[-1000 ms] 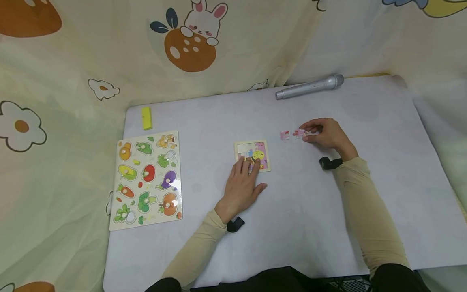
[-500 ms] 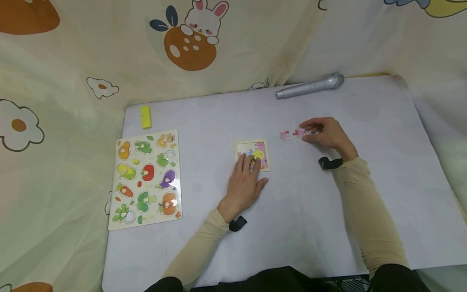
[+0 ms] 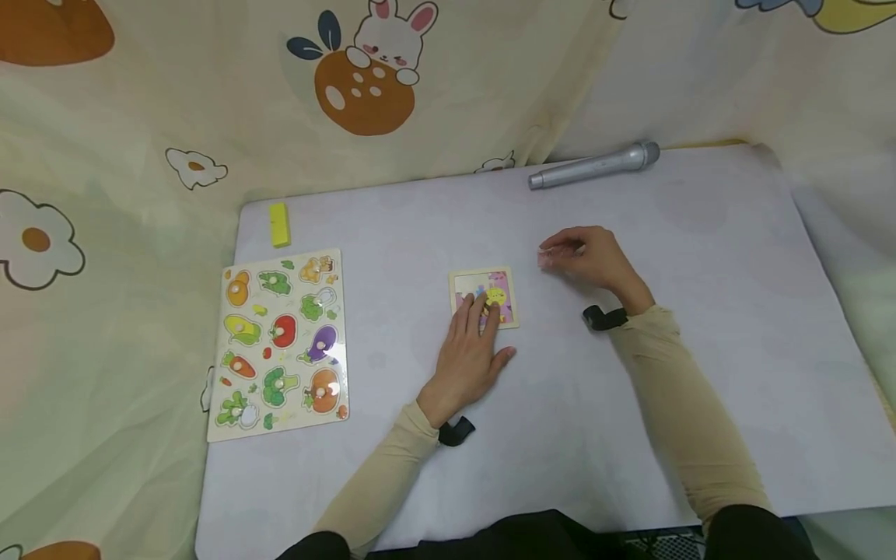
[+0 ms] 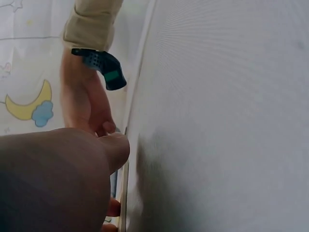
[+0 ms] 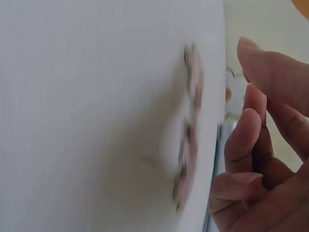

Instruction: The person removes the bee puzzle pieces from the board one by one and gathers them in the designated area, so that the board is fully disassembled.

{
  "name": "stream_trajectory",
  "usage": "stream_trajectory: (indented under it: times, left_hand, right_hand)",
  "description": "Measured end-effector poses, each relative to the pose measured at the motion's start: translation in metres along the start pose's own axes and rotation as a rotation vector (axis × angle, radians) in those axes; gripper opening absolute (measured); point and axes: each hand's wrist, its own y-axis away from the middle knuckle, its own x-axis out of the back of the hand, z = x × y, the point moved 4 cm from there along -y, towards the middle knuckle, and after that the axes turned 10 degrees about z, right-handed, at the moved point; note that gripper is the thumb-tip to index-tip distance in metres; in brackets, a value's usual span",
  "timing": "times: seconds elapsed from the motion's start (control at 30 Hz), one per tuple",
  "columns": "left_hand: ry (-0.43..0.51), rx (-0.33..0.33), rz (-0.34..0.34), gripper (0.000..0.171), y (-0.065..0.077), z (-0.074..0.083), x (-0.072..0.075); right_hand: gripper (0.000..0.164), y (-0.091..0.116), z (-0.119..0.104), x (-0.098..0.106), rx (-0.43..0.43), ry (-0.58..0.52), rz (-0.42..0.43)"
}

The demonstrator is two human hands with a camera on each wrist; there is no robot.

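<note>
My left hand [image 3: 467, 358] lies flat with its fingertips on a small square jigsaw puzzle [image 3: 498, 296] in a pale frame. A yellow figure and pink patches show on the puzzle; its lower part is covered by the fingers. My right hand [image 3: 595, 257] hovers over the pink puzzle pieces, and one piece [image 3: 543, 260] peeks out by its fingertips. In the right wrist view, two blurred pink puzzle pieces [image 5: 186, 169] lie on the table apart from the loosely bent fingers, which hold nothing.
A vegetable peg board [image 3: 280, 346] lies on the left of the white table [image 3: 560, 435], with a yellow block [image 3: 280, 225] behind it. A silver microphone [image 3: 595, 167] rests at the back edge. A patterned curtain [image 3: 231, 101] hangs behind.
My right hand has moved left from the right-hand pink piece toward the left-hand one, now covering most of the pieces in the head view. The left hand stays on the puzzle, barely shifted.
</note>
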Motion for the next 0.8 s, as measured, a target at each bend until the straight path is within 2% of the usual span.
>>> stream_trajectory:
  times: [0.17,0.4,0.8]
  left_hand:
    - [-0.024,0.002,-0.026,0.076,-0.001,-0.001,-0.001]
    - [-0.035,-0.020,-0.002,0.077,0.000,-0.002,0.000]
    - [-0.030,-0.028,0.019,0.079,0.001,-0.003,0.002]
  right_hand:
    - [0.023,0.000,-0.015,-0.024,0.055,-0.004,-0.059]
    - [0.025,0.000,-0.031,-0.047,0.113,0.025,-0.144]
    - [0.025,0.001,-0.035,-0.062,0.086,0.086,-0.190]
